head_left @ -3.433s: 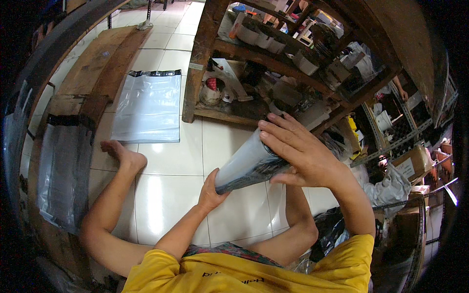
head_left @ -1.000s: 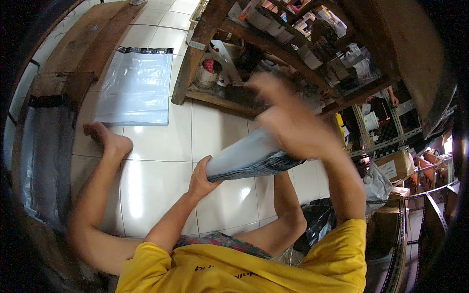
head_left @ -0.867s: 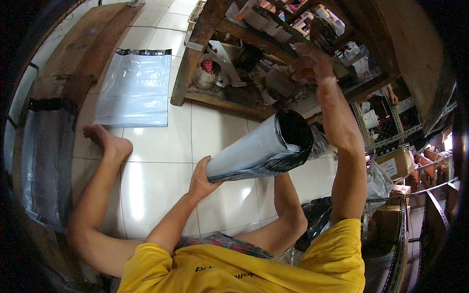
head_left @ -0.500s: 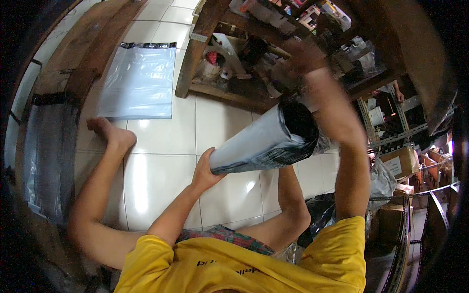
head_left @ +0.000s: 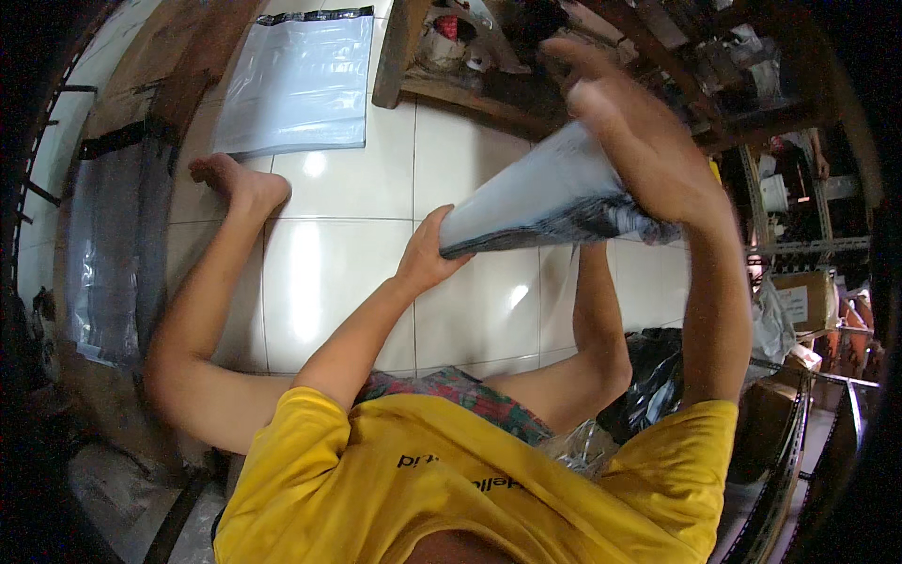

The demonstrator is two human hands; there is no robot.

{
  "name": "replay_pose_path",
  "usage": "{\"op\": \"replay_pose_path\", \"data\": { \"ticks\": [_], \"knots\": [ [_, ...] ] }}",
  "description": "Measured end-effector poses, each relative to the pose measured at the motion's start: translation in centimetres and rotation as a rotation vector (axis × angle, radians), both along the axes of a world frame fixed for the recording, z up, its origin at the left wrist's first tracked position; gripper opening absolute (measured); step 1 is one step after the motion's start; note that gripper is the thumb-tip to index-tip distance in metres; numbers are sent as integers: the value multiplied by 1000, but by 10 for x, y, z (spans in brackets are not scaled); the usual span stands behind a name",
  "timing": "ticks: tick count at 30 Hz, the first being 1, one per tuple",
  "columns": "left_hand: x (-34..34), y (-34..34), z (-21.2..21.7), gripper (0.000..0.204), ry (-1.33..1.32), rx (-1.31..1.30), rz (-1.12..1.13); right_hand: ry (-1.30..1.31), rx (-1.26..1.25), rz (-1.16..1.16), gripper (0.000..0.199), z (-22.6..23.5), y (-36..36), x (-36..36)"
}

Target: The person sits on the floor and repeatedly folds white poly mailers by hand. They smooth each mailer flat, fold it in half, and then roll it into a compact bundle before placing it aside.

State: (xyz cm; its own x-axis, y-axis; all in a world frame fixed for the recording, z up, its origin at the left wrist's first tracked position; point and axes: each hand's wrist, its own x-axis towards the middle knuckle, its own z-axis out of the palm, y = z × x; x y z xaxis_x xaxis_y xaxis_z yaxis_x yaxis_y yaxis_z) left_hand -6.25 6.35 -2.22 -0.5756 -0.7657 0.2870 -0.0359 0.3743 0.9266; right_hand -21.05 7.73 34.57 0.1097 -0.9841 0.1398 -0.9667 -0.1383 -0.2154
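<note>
A stack of white-grey plastic mailing bags (head_left: 536,188), curled into a loose roll with a dark underside, is held aslant above the tiled floor. My left hand (head_left: 430,252) is closed around its lower left end. At the raised upper right end, my right hand (head_left: 644,141) lies against the bags with its fingers stretched out past them, slightly blurred. It covers the roll's upper end. Flat on the floor ahead lies another stack of white mailing bags (head_left: 299,85) with a black strip along its far edge.
More grey bags (head_left: 117,254) lie on the wooden boards (head_left: 178,122) at left. Ahead right stands a wooden rack (head_left: 470,105) with assorted items. Metal shelving (head_left: 808,246) and a cardboard box (head_left: 806,299) are at right. Black plastic (head_left: 648,376) rests beside my right knee.
My right hand has come from above, clear of the roll, onto its upper end, hiding the dark opening. My left hand keeps its hold. The view has shifted, with the floor stack now higher.
</note>
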Motion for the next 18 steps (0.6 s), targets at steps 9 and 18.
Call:
{"op": "replay_pose_path", "data": {
  "ticks": [9,18],
  "knots": [
    [21,-11,45,53,-229,165,-206,-1044,-251,-509,77,-108,37,-73],
    [47,33,42,62,-779,148,-241,-1513,152,-590,76,-397,103,62]
  ]
}}
